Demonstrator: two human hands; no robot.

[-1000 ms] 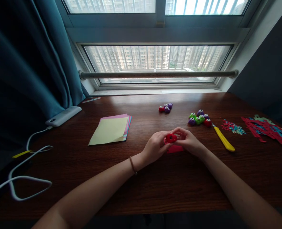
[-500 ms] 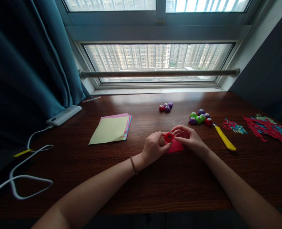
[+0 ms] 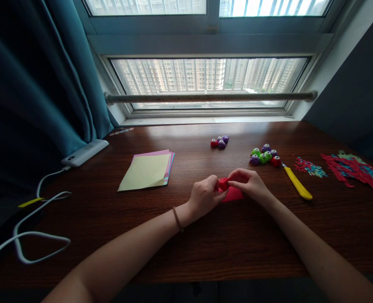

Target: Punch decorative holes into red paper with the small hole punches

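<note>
My left hand (image 3: pixel 204 192) pinches a small red piece (image 3: pixel 223 184) between thumb and fingers. From the other side, my right hand (image 3: pixel 249 183) has its thumb and fingertips closed on the same piece. Its exact kind is too small to make out. Right below it a flat sheet of red paper (image 3: pixel 233 194) lies on the table, partly covered by the fingers. Ahead and to the right sits a cluster of small purple, green and red figures (image 3: pixel 264 155) with white eye-like tops.
Several similar figures (image 3: pixel 221 142) stand farther back. Left is a stack of coloured paper (image 3: pixel 145 170). On the right lie a yellow craft knife (image 3: pixel 297 183), tiny paper bits (image 3: pixel 311 167) and red paper strips (image 3: pixel 353 170). A white power strip (image 3: pixel 85 153) with its cable (image 3: pixel 39 233) lies far left.
The red piece has turned, so its dark centre no longer faces me. My right hand has closed in on it, its fingers drawn together.
</note>
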